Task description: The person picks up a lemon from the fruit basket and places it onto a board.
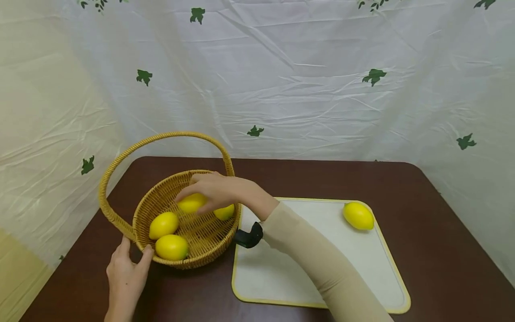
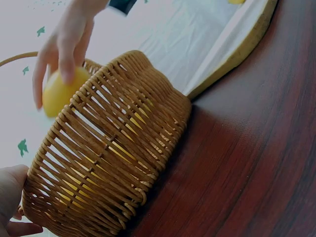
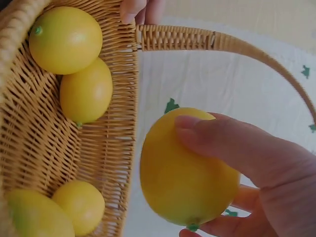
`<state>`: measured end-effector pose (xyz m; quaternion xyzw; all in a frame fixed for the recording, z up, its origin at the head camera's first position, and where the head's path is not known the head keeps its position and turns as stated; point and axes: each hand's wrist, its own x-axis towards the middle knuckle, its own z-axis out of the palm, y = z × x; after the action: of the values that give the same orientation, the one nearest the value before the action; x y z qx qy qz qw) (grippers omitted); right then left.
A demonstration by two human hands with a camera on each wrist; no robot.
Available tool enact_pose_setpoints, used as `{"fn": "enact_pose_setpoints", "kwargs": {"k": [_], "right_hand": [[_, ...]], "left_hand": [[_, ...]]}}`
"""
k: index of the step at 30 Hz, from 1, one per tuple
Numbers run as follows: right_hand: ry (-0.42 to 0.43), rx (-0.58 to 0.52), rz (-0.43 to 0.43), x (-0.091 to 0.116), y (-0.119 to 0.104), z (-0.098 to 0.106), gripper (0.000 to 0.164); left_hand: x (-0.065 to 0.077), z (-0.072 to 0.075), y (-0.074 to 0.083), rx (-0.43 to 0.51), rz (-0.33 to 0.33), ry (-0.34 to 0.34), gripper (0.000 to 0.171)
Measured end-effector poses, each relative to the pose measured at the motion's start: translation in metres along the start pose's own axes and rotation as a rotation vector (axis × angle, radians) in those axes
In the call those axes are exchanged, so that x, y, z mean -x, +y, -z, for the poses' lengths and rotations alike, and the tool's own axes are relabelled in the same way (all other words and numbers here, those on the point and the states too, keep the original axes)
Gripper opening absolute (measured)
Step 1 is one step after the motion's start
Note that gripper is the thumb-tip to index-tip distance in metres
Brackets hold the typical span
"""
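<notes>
Table (image 1: 193,295); lemon (image 3: 182,168) in right hand (image 1: 217,190).

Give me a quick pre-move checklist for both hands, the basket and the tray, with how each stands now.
1. Right hand secure on the held lemon: ok, thumb and fingers round it.
2. Left hand on the basket: ok, at the rim by the handle's foot.
3. Room in the basket: ok, bare weave shows between the other lemons.
4. Held lemon's height above the basket floor: cannot tell.
5. Tray free of lemons: not ok, one lemon lies near its far right corner.
</notes>
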<state>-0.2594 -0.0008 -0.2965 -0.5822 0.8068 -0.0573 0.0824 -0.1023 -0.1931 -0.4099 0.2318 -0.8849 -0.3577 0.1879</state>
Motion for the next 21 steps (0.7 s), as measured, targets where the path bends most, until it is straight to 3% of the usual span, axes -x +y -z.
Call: {"fn": "enact_pose_setpoints", "kwargs": {"k": [6, 14, 17, 21], "right_hand": [[0.123, 0.057, -0.034, 0.043, 0.002, 0.001, 0.046], [0.388, 0.053, -0.046, 0.098, 0.024, -0.025, 0.046], [0.453, 0.072, -0.106, 0.123, 0.036, -0.038, 0.044], [0.472, 0.083, -0.266, 0.156, 0.052, -0.055, 0.042]], "left_hand": [[-0.001, 0.002, 0.001, -0.015, 0.005, -0.008, 0.059], [-0.001, 0.006, 0.001, -0.036, 0.022, -0.017, 0.049], [-0.002, 0.005, 0.002, -0.038, 0.024, -0.028, 0.049], [-0.001, 0.005, 0.003, -0.047, 0.036, -0.042, 0.048]]}}
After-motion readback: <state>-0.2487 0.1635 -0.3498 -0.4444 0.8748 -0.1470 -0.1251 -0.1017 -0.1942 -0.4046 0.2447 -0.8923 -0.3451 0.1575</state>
